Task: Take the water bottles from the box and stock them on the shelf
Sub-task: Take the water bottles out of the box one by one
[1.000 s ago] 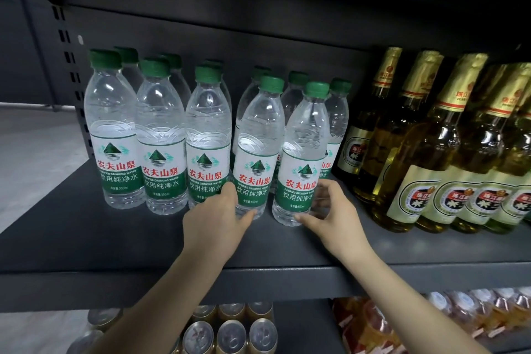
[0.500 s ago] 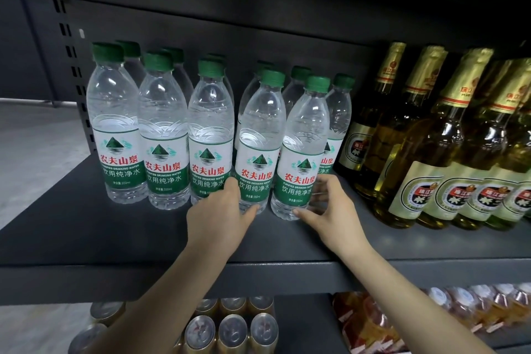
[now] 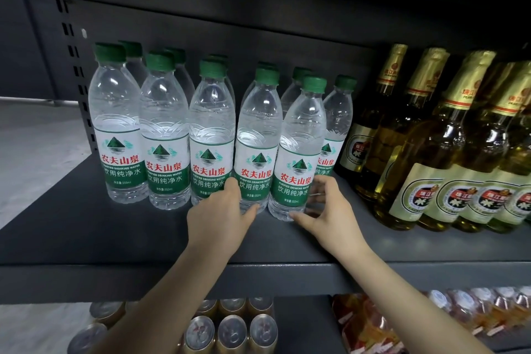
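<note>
Between left hand and right hand, two front-row water bottles stand upright on the shelf, each hand curled round one base. Full, likely heavyish; thin slick plastic, so grip low at label. Label: 农夫山泉, "Purified Drinking Water", 550ml.

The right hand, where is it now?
In the head view, the right hand grips the base of the rightmost front water bottle on the shelf, left of the beer bottles.
</note>
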The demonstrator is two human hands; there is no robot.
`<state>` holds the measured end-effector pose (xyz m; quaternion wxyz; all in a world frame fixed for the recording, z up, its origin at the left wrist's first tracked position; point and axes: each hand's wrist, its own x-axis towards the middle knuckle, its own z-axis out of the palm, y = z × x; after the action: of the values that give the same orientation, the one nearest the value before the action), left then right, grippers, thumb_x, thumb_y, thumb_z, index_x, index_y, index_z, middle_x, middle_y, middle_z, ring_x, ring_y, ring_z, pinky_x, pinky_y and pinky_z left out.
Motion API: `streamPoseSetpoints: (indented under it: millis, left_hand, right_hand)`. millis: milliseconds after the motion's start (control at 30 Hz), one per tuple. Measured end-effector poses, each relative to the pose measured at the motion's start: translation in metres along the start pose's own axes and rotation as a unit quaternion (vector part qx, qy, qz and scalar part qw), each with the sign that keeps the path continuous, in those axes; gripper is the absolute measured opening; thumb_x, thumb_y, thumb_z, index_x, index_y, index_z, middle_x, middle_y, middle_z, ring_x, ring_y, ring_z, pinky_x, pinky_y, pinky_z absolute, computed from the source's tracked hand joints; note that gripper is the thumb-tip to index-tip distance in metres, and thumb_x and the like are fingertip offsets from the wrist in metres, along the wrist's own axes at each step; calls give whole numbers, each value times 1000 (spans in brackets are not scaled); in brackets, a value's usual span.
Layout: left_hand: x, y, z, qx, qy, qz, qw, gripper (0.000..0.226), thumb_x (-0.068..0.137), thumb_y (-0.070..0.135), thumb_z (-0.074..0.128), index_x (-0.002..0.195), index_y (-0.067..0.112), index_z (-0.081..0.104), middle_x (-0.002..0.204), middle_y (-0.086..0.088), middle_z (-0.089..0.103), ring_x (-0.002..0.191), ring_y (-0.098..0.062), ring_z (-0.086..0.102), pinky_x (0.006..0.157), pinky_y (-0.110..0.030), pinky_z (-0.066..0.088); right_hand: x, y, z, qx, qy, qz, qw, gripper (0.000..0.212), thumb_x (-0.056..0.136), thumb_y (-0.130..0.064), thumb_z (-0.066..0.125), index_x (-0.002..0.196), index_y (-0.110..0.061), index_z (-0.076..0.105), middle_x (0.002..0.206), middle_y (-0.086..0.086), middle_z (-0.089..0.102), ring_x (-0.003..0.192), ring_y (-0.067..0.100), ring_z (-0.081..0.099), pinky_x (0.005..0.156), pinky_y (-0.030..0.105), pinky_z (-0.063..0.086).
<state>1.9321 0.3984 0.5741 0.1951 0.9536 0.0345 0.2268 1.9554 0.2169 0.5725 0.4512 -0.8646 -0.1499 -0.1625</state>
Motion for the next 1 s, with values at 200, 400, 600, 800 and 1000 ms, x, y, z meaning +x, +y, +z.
streamPoseSetpoints:
  millis: [200, 400, 600, 800, 1000]
  left_hand:
    - [0, 0, 0, -2, 4, 3, 1000, 34, 89, 49, 52, 95, 18, 38, 87, 1, 65, 83, -22, 64, 67, -30, 49]
    - [0, -2, 0, 3, 6, 8, 1000, 34, 89, 48, 51, 98, 17, 40, 87, 1, 65, 82, -22, 64, 65, -30, 47]
    - [-1, -2, 1, 18, 11, 13, 1000, 34, 90, 47, 50, 101, 16, 41, 88, 1, 65, 82, -21, 63, 61, -27, 41]
    - [-1, -4, 1, 17, 9, 15, 1000, 33, 90, 47, 50, 101, 16, 42, 87, 2, 65, 81, -20, 63, 62, -28, 43]
    - [-2, 0, -3, 52, 0, 32, 998, 28, 92, 45, 47, 101, 18, 43, 88, 4, 64, 80, -18, 62, 59, -25, 38]
  right_hand:
    - [1, 0, 0, -45, 13, 2, 999, 58, 69, -19, 81, 108, -28, 40, 95, -19, 54, 91, 11, 58, 82, 31, 51]
    - [1, 1, 1, -53, 17, 3, 998, 58, 69, -17, 81, 109, -26, 40, 98, -8, 58, 88, 16, 59, 81, 38, 52]
    - [1, 0, 1, -46, 14, 4, 999, 58, 70, -14, 80, 107, -28, 39, 92, -12, 55, 84, 18, 59, 80, 39, 52]
    - [1, 0, 1, -45, 14, 5, 999, 58, 70, -13, 80, 107, -28, 38, 91, -11, 55, 81, 15, 59, 78, 37, 52]
    - [1, -4, -3, -50, 16, 8, 999, 57, 69, -14, 79, 105, -30, 38, 89, -15, 53, 80, 12, 58, 78, 33, 51]
